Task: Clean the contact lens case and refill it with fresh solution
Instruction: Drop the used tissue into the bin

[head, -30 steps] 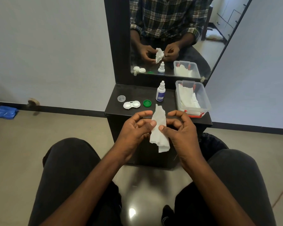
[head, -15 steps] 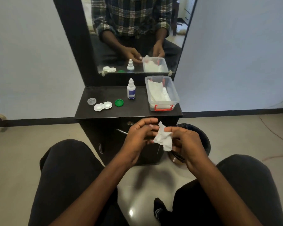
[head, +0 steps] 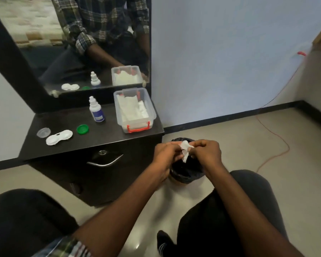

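Both my hands hold a crumpled white tissue (head: 185, 150) above a black-lined waste bin (head: 185, 176) on the floor right of the cabinet. My left hand (head: 168, 152) pinches its left side and my right hand (head: 207, 152) pinches its right side. On the dark cabinet top (head: 104, 134) lies the open white contact lens case (head: 59, 137). A clear cap (head: 43, 132) lies to its left and a green cap (head: 82, 129) to its right. The solution bottle (head: 96, 110) stands upright behind the green cap.
A clear plastic box (head: 136, 125) with red latches holds white tissues at the cabinet's right end. A mirror (head: 78, 43) rises behind the cabinet. The cabinet door has a metal handle (head: 105, 162). An orange cable (head: 274, 145) runs across the floor at right. My knees frame the lower view.
The view has swung right and down. Both hands carried the tissue from in front of the cabinet to above the bin, crumpling it smaller.
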